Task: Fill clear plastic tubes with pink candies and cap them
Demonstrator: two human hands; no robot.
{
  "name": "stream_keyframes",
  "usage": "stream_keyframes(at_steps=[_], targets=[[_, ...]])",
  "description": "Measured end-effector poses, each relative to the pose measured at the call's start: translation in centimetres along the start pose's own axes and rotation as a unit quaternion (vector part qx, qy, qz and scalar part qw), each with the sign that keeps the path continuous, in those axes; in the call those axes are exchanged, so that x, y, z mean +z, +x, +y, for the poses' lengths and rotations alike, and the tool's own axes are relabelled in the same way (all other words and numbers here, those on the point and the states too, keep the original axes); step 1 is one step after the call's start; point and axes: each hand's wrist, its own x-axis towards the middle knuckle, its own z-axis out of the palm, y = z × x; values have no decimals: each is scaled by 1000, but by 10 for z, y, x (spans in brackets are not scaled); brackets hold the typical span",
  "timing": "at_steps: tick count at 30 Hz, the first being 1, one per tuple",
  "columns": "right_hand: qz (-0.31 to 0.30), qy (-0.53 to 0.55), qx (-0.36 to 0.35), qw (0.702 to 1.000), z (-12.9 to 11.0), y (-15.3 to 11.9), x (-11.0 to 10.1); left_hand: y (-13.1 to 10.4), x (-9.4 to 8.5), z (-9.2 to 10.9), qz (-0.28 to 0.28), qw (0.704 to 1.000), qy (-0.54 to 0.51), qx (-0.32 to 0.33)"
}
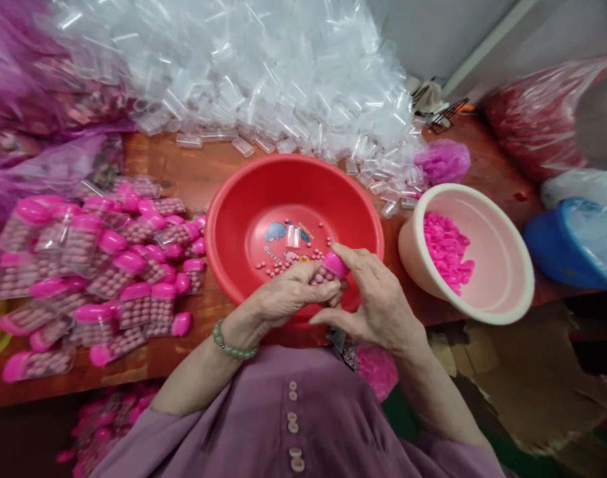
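My left hand (pixel 290 292) is closed around a small clear bottle (pixel 324 274) of pink beads, over the near side of a red basin (pixel 228 259). A bright pink cap (pixel 336 265) sits on the bottle's end. My right hand (pixel 375 299) is beside it, thumb spread away and index fingertip at the cap; its other fingers are partly hidden. In the basin lie loose pink beads (pixel 270 271) and a clear empty bottle (pixel 294 237). To the right, a pale tub (pixel 502 265) holds pink caps (pixel 445 252).
Capped bead-filled bottles (pixel 129 279) are heaped on the wooden table (pixel 184 166) at left. A large pile of clear empty bottles (pixel 263 73) covers the back. Purple bags (pixel 14 86) stand at far left. A blue bucket (pixel 556 242) and a red-filled bag (pixel 537 119) are at right.
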Motion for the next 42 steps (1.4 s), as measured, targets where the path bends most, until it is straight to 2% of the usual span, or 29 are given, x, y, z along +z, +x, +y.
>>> stream_keyframes(at_steps=[3, 5, 9, 15, 18, 22, 26, 30, 33, 36, 38, 39, 40, 42], targets=[[20, -107, -27, 994, -3, 0, 9, 3, 2, 0, 12, 1000, -26, 12], [51, -137, -39, 988, -3, -1, 14, 4, 3, 0, 5, 999, -31, 14], [88, -144, -66, 983, 1, 0, 19, 5, 2, -1, -35, 999, -23, 11], [102, -150, -82, 980, 4, 1, 19, 5, 4, -2, -24, 999, -33, 11], [79, -146, -81, 983, 4, 1, 18, 4, 5, -3, -5, 999, -47, 17], [39, -141, -72, 987, 4, 7, 16, 6, 5, -3, 65, 995, -67, 38], [75, -160, -107, 979, 8, 20, 20, 10, 5, 6, 151, 985, -71, 33], [106, -157, -157, 969, 12, 38, 29, 12, 6, 18, 252, 964, -53, 59], [64, -141, -165, 974, 6, 55, 29, 9, 2, 24, 300, 950, -23, 88], [-27, -98, -159, 982, 0, 76, 18, 2, -7, 32, 314, 939, 35, 136], [-82, -37, -145, 985, 6, 89, 9, -8, -18, 41, 348, 907, 110, 210], [-99, -9, -122, 988, 14, 93, 5, -16, -25, 46, 379, 875, 159, 257], [-104, 13, -89, 990, 25, 97, 2, -25, -33, 50, 420, 829, 216, 300], [-111, 17, 5, 994, 53, 98, 3, -50, -53, 59, 507, 709, 346, 346]])
